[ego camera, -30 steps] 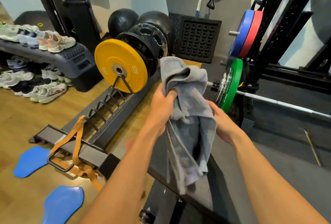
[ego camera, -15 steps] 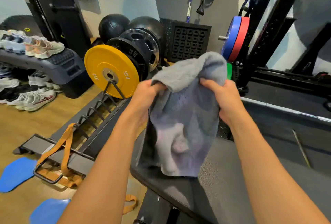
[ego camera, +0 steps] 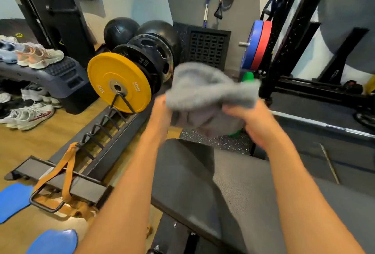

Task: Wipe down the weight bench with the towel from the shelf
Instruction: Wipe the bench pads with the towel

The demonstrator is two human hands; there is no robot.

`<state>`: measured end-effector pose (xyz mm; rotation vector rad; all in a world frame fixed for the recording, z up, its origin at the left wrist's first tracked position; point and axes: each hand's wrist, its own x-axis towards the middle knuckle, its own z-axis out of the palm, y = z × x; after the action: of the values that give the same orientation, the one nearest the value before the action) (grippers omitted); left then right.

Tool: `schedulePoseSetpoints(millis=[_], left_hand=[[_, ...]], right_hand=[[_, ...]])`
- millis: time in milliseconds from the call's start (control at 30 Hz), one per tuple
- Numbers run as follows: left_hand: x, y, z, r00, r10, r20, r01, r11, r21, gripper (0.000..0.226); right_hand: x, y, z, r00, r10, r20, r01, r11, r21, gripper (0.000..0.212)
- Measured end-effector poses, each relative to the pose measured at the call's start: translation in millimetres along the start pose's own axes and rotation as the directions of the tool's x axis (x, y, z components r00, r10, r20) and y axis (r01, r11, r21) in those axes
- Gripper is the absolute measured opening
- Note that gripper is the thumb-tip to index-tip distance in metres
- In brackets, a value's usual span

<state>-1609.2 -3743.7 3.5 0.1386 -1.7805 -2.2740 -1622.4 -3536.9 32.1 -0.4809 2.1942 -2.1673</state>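
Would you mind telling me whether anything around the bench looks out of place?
Only small things: an orange strap lies draped loosely over the end of the plate rack, and two blue pads sit loose on the wooden floor. Nothing looks spilled or damaged.

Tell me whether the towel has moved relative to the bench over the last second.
Yes. The towel hung down against the bench pad before; now it is bunched up between both hands, clear above the pad's far end.
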Motion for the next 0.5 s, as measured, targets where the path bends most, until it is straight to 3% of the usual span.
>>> schedulePoseSetpoints(millis=[67, 133, 200, 267, 367, 500], left_hand=[[-35, -47, -13, 0.976, -0.193, -0.103, 0.208, 0.963, 0.173, 0.023], [-74, -77, -29, 0.94, -0.334, -0.071, 0.335, 0.864, 0.375, 0.029], [-90, -80, -41, 0.915, -0.402, -0.015, 0.371, 0.829, 0.418, 0.029], [-81, -72, -48, 0.918, -0.397, -0.018, 0.383, 0.872, 0.306, 0.021], [-59, -67, -48, 0.895, -0.423, -0.139, 0.445, 0.866, 0.227, 0.01], [-48, -77, -51, 0.879, -0.336, -0.339, 0.472, 0.72, 0.508, 0.026]], right_hand=[[-38, 56, -2, 0.945, 0.285, 0.159, -0.262, 0.953, -0.153, 0.028], [-76, 93, -3, 0.831, 0.495, 0.255, -0.423, 0.859, -0.29, 0.03], [-89, 100, -7, 0.789, 0.544, 0.286, -0.504, 0.839, -0.206, 0.034], [-82, 91, -9, 0.796, 0.537, 0.281, -0.551, 0.834, -0.031, 0.038], [-54, 84, 7, 0.857, 0.501, 0.124, -0.503, 0.864, -0.012, 0.04], [-25, 109, 29, 0.842, 0.492, -0.221, -0.536, 0.808, -0.245, 0.058]])
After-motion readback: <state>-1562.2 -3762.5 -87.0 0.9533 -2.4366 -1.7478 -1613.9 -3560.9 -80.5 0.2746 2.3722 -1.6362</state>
